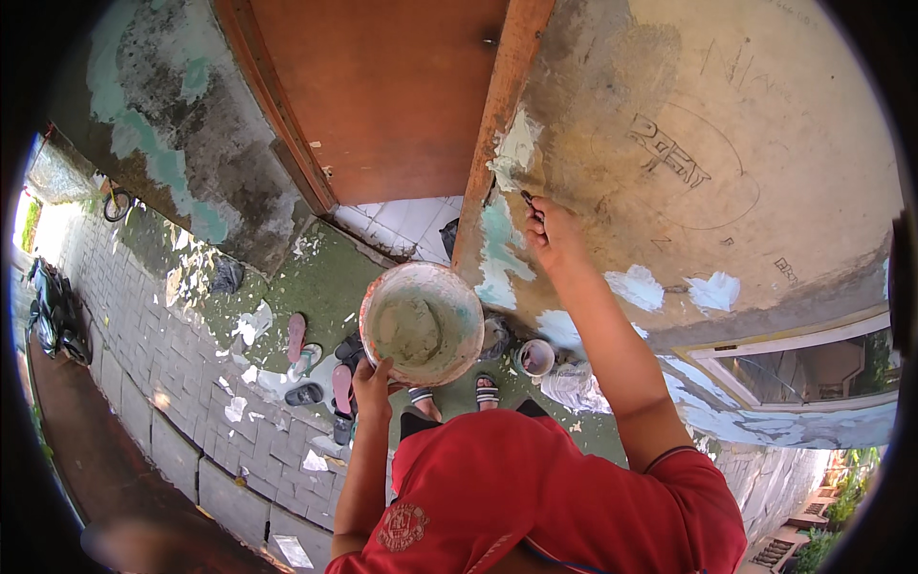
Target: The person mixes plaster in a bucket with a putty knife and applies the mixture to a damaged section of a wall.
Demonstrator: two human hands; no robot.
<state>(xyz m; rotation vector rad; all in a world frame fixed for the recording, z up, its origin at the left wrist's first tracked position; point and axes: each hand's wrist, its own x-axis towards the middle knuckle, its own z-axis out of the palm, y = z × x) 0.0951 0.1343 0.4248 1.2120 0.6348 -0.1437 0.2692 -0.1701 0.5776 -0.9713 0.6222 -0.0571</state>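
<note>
My left hand (371, 390) grips the near left side of a round, stained basin (469, 287), holding it tilted at waist height. Inside lies grey-green putty (406, 330), partly smeared up the wall of the basin. My right hand (555, 234) is raised to the wall beside the door frame, closed around the dark handle of what looks like a putty knife (532, 203); its blade is hard to make out. Just past the hand, a pale fresh patch of putty (516, 151) runs along the frame. Below it is a light turquoise patch (499, 253).
A brown door (382, 96) stands within a wooden frame (507, 81). Sandals (304, 394) and paint flakes litter the ground by my feet. A small bucket (535, 358) and a whitish sack (574, 385) sit at the wall's foot. A window (813, 368) is at right; a motorcycle (57, 311) is parked far left.
</note>
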